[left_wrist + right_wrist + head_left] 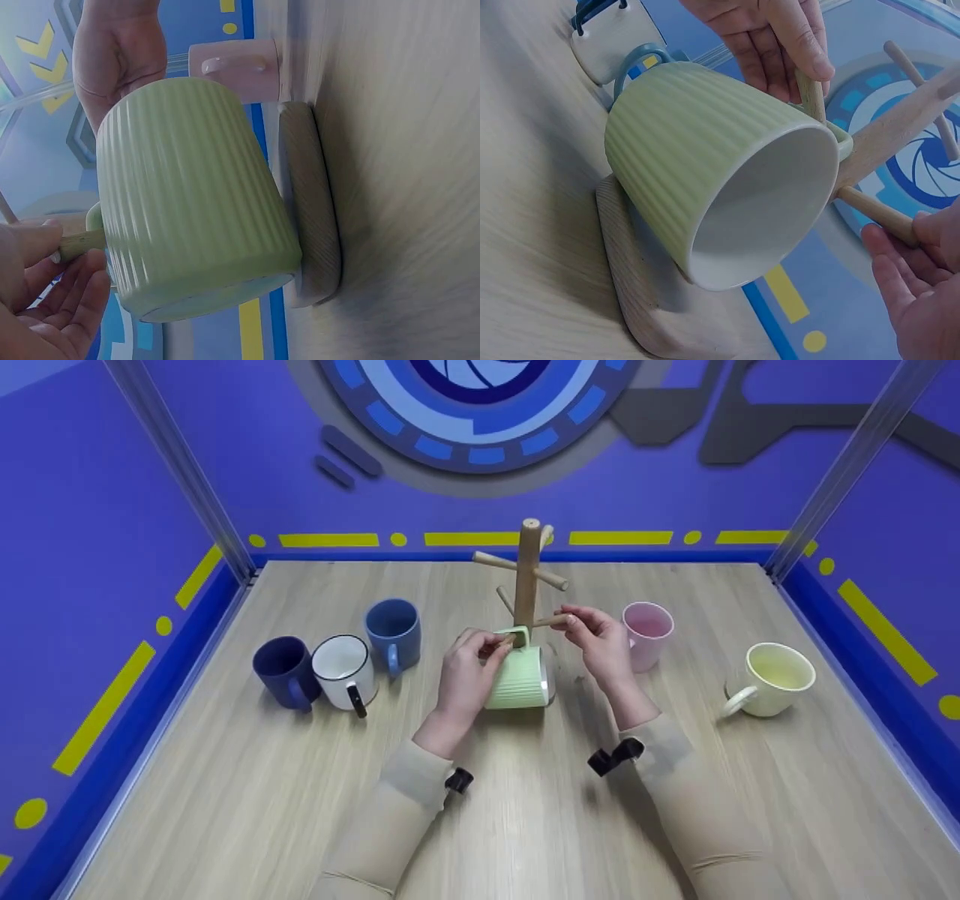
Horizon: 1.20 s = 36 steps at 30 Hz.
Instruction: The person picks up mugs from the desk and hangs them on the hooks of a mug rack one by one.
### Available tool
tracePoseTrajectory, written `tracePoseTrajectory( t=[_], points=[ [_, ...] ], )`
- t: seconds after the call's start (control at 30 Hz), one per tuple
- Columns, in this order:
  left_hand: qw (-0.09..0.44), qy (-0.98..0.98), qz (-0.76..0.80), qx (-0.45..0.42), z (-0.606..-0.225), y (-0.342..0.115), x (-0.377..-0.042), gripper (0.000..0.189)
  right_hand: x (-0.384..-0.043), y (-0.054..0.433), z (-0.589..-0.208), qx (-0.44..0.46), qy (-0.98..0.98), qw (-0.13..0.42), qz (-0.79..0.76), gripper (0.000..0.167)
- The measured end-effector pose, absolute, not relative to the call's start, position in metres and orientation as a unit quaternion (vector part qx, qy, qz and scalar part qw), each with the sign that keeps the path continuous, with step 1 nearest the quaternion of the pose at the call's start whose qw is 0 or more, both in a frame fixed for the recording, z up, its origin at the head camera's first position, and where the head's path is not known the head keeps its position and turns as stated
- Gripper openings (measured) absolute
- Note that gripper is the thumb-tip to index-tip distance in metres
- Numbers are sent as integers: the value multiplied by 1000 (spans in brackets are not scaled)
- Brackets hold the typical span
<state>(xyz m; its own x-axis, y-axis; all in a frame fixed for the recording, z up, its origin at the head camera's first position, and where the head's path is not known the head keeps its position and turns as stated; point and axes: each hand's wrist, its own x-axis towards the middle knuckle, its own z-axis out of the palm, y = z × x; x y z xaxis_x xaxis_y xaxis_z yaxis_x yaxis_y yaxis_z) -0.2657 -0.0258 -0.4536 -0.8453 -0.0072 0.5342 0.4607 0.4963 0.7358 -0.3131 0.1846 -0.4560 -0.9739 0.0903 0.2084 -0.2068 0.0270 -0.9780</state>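
Note:
A light green ribbed mug [517, 679] hangs on its side by its handle from a low peg of the wooden mug tree [528, 577]. The mug's mouth faces right. My left hand [471, 667] pinches the end of that peg [81, 244] between thumb and fingers, beside the mug's handle. With thumb and fingertips, my right hand [602, 643] pinches the opposite low peg [881, 215], which carries no mug. Below the mug lies the tree's wooden base [311, 202], largely hidden from the head view.
To the left stand a dark blue mug [283, 671], a white mug with black handle [343, 671] and a blue mug [393, 634]. A pink mug [649, 634] is just beyond my right hand. Farther right stands a pale yellow mug [778, 679].

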Motion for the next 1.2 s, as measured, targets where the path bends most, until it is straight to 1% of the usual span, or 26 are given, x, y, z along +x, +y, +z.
tracePoseTrajectory(
  t=[0.17,0.27,0.57,0.77,0.9,1.03,1.2],
  points=[
    [246,-832,-478,-135,-454,-29,-270,14,-310,187,-458,48,-717,109,687,27],
    [239,-831,-484,-132,-453,-32,-275,14,-306,188,-459,56,-721,112,681,27],
    [176,-828,-523,-101,-441,-42,-294,13,-291,189,-459,73,-733,132,663,20],
    [131,-836,-529,-70,-434,-47,-309,14,-279,184,-457,74,-772,145,615,20],
    [103,-845,-522,-56,-430,-48,-319,17,-273,177,-457,81,-771,147,615,19],
    [86,-848,-520,-52,-427,-48,-327,20,-271,170,-456,89,-760,156,625,18],
    [85,-847,-522,-55,-425,-47,-339,20,-269,160,-455,97,-770,179,605,18]
  ],
)
